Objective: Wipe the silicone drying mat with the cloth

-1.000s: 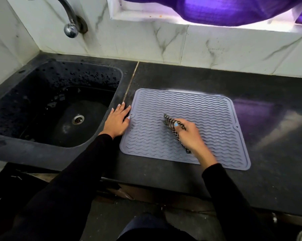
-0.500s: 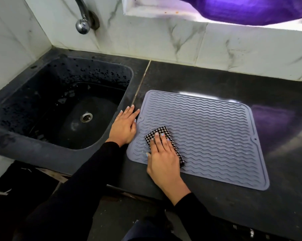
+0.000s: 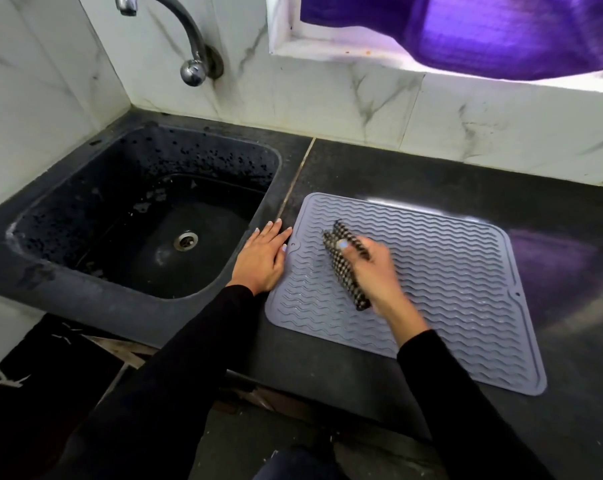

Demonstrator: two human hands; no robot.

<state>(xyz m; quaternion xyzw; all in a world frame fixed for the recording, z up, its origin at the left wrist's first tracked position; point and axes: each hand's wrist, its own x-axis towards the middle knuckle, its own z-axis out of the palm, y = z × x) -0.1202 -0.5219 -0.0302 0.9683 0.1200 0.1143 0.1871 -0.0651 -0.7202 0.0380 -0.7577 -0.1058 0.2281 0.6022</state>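
On a dark counter (image 3: 414,174), the right hand (image 3: 373,268) clasps a checked cloth (image 3: 345,261) against the grey silicone drying mat (image 3: 449,271) beneath it. Left of that grip, the left hand (image 3: 262,258) lies flat and open at the mat's edge, likely steadying it beside the sink (image 3: 147,220).

A grey wavy-ribbed silicone mat (image 3: 442,271) lies flat on the dark desk (image 3: 379,168); a bunched black-and-white checked cloth (image 3: 345,265) rests on its left part.
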